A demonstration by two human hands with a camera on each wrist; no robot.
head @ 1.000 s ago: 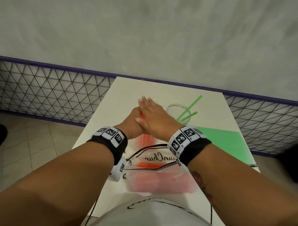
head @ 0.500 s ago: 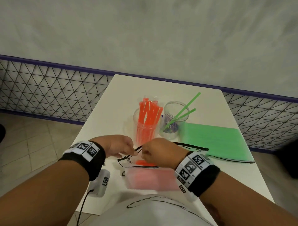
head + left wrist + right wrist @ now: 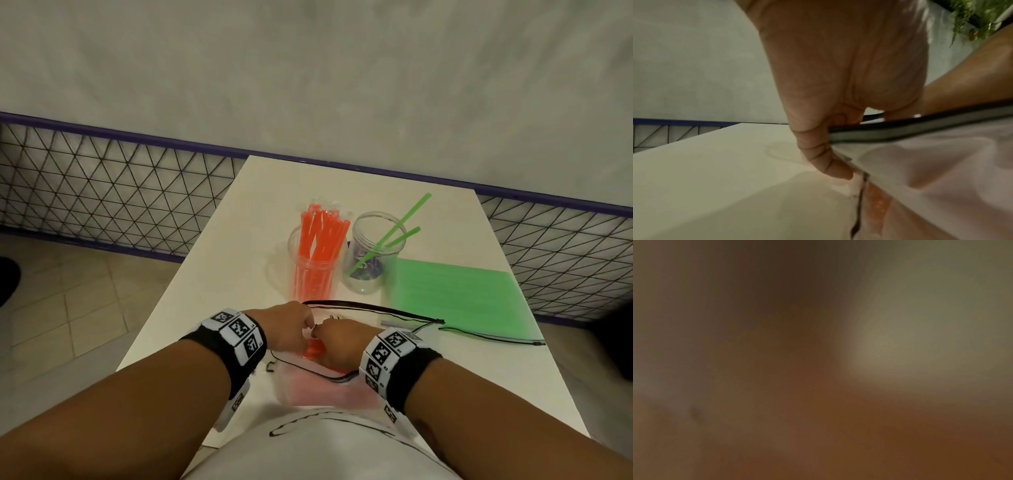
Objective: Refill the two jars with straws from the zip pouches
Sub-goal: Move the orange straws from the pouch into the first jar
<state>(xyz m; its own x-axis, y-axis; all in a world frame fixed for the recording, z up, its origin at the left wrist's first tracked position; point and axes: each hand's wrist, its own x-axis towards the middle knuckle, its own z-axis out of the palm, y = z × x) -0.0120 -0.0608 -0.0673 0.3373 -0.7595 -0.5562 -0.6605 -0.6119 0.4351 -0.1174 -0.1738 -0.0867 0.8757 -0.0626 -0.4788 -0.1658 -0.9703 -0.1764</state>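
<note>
The near pouch [image 3: 318,387] lies flat at the near edge of the table [image 3: 239,246], its long axis running left to right along that edge, its black-trimmed mouth facing the far edge and gaping open. Orange straws show through its clear wall, lying crosswise.

Left hand [image 3: 284,329]: fingers curled, pinching the left end of the pouch's zip rim — the left wrist view shows the black rim [image 3: 920,128] caught between thumb and curled fingers, the pouch body extending to the right of the grip.

Right hand [image 3: 337,342]: set inside the pouch mouth, just beside the left hand, fingers curled down onto the orange straws within. Whether it actually holds any cannot be told; the right wrist view is a brown blur.

Left jar [image 3: 312,270]: upright, mid-table, packed with orange straws [image 3: 322,236] standing near vertical, tips leaning slightly to the far edge.

Right jar [image 3: 368,260]: upright, just beside the left jar, holding two green straws [image 3: 397,229] tilted toward the far right corner.

Green pouch [image 3: 455,294]: flat toward the right edge, its mouth facing the near edge, well clear of both hands.
</note>
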